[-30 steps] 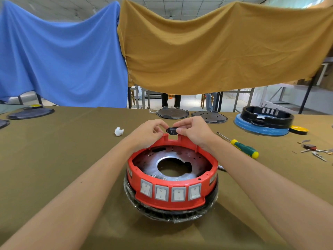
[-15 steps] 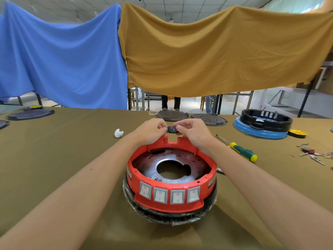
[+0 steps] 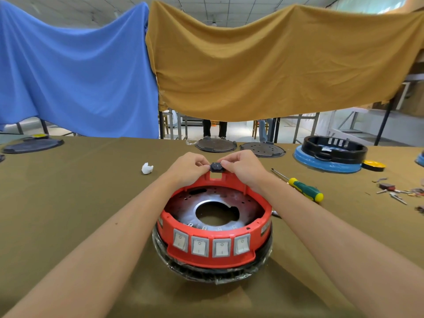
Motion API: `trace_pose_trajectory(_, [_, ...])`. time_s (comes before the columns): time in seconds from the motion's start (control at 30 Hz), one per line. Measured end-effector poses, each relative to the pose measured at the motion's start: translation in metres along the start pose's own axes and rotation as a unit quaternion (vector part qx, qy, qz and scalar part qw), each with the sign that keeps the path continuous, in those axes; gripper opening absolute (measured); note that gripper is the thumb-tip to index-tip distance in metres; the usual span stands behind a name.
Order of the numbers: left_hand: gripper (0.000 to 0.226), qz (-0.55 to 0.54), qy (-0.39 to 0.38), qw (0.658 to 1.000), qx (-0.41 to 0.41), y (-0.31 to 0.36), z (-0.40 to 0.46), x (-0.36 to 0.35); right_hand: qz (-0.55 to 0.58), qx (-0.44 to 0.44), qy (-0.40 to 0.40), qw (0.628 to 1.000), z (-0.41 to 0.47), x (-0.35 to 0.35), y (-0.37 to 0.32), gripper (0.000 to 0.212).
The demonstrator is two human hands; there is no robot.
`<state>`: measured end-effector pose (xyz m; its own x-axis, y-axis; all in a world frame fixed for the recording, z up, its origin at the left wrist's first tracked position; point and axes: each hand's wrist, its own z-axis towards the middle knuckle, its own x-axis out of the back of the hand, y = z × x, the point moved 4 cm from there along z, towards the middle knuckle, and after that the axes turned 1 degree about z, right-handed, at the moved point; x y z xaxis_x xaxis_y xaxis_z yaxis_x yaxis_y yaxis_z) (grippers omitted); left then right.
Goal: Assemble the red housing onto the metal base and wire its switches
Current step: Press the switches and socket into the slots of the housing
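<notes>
Both your left hand (image 3: 187, 167) and right hand (image 3: 243, 167) pinch the small black plastic socket (image 3: 216, 167), long axis crosswise, directly above the notch in the round red plastic housing's (image 3: 213, 251) far rim; press straight down.

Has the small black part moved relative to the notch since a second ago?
Cannot tell: the black part sat just above the red housing notch then and now.
</notes>
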<state>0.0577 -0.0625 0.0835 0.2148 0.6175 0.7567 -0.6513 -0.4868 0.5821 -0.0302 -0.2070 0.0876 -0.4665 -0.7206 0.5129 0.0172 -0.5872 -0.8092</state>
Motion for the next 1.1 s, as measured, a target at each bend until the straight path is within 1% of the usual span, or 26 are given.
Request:
trace_pose_trajectory(0.57, [0.017, 0.017, 0.023, 1.000, -0.012, 0.0004, -0.0009, 0.0010, 0.012, -0.005, 0.000, 1.000, -0.0013, 0.0008, 0.0011, 0.012])
trace_pose_trajectory(0.97, [0.017, 0.027, 0.031, 0.999, -0.019, 0.0054, -0.0059, 0.0033, 0.035, -0.005, 0.002, 0.999, -0.0009, 0.0010, 0.0022, 0.015])
trace_pose_trajectory(1.1, [0.019, 0.025, 0.026, 0.999, -0.016, 0.0062, -0.0071, 0.0034, 0.034, -0.015, 0.002, 0.999, -0.0007, 0.0011, 0.0024, 0.013])
